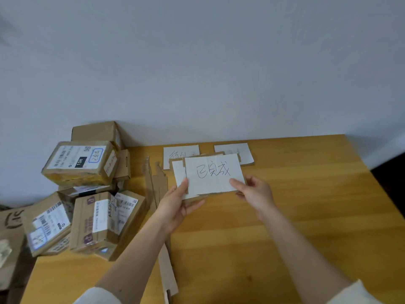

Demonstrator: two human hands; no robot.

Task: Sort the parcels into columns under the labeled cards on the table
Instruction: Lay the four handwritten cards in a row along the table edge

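Note:
I hold a small stack of white handwritten cards backed with cardboard above the table's middle. The top card [213, 173] shows black handwriting. My left hand [177, 205] pinches the stack's lower left corner, thumb on top. My right hand [254, 193] pinches the lower right corner of the top card. Two more labeled cards lie flat near the wall: one [180, 153] behind the held stack on the left, another [235, 150] on the right. A heap of brown parcels with shipping labels [87, 189] sits on the table's left end.
The wooden table [295, 216] stretches right and toward me. Torn cardboard strips [163, 249] lie between the parcel heap and my left arm. A cardboard box [11, 229] stands off the table's left edge. A plain wall lies behind.

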